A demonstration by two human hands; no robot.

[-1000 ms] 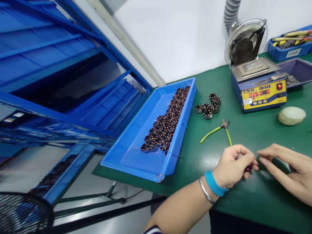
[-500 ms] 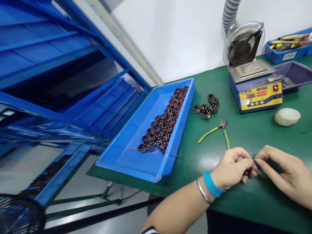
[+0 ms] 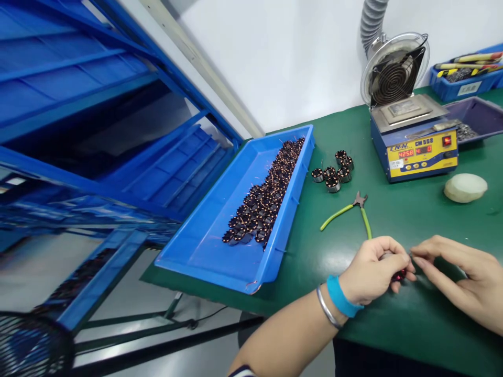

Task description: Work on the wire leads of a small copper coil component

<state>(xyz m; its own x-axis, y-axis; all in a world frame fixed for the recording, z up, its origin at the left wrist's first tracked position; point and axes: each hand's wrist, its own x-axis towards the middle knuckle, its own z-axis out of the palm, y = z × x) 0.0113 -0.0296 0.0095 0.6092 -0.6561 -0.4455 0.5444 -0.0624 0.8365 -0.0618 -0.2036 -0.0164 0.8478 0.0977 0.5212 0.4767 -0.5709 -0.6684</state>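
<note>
R hand [image 3: 467,283] edged in; L hand [image 3: 373,272] grips coil [image 3: 400,274]

— What do the surfaces look like?
— The green bench mat [image 3: 393,214] is smooth, with a soft sheen. The blue tray [image 3: 212,256] is glossy moulded plastic. Its coils [image 3: 263,204] are shiny copper wire on dark cores.
— And on you?
— At the wrist of my left hand [image 3: 373,272], a polished metal bangle [image 3: 325,310] and a matt blue rubbery wristband [image 3: 341,298].
</note>
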